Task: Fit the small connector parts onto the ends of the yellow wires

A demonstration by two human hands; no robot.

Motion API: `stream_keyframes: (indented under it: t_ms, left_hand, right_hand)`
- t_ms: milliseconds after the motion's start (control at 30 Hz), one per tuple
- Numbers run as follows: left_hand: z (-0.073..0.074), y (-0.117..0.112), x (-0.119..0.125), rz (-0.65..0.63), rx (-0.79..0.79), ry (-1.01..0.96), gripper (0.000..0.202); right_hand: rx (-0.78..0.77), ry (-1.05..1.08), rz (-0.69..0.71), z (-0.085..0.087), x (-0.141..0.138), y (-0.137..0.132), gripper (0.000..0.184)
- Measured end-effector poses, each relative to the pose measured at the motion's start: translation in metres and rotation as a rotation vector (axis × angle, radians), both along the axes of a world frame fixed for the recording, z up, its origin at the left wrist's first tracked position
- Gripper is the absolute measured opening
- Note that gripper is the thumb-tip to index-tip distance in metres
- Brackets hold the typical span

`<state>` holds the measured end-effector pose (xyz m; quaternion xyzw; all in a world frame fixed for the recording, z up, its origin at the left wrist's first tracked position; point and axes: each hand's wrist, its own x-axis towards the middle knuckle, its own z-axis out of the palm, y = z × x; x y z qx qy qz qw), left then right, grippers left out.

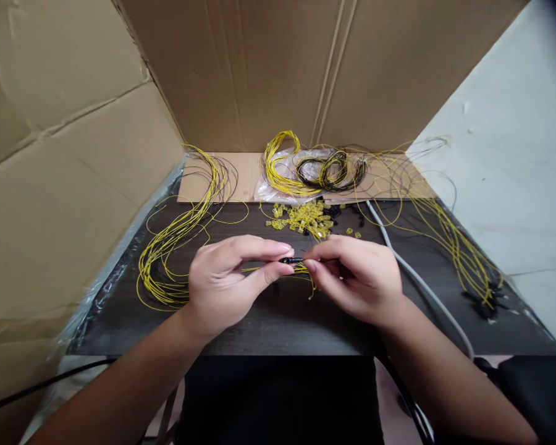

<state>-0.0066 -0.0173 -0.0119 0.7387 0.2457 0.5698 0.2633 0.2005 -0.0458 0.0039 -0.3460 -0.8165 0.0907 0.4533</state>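
Note:
Between both hands, above the dark table, is a small black connector [291, 261]. My left hand [231, 278] pinches its left end between thumb and forefinger. The thumb and forefinger of my right hand [356, 275] are closed at its right end, on what seems to be a thin wire; the fingertips partly hide it. Just behind the hands lies a heap of small clear yellow plastic caps [306, 216], with some black pieces among them. Yellow wires [167, 266] in a long loose bundle curve beside my left hand.
Coiled yellow wire [273, 167] and coiled black wire [322, 173] rest on a plastic bag at the back. Wires with black ends [486, 300] lie at right. A white cable [421, 281] crosses the table [278, 334]. Cardboard walls [269, 74] stand behind and left.

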Motion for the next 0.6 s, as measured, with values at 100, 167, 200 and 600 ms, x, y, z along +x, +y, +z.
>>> stream_keyframes:
  t_ms: [100,167,200,600]
  left_hand:
    - [-0.0009,0.0,-0.0003,-0.003,0.01,-0.016,0.036]
    - [-0.0013,-0.0003,-0.0001,-0.005,0.016,-0.032,0.039]
    - [-0.0013,-0.0005,0.0,-0.007,0.018,-0.039,0.04]
    - [-0.0018,-0.0013,0.0004,-0.065,0.027,-0.046,0.043]
  right_hand:
    - [-0.027,0.04,0.003,0.0032,-0.0007,-0.0015,0.006]
    - [-0.045,0.055,0.013,0.0044,-0.001,-0.0023,0.006]
    - [-0.05,0.055,0.016,0.0046,-0.0011,-0.0025,0.005]
    - [0.013,0.023,0.028,0.0009,-0.0031,-0.0017,0.006]
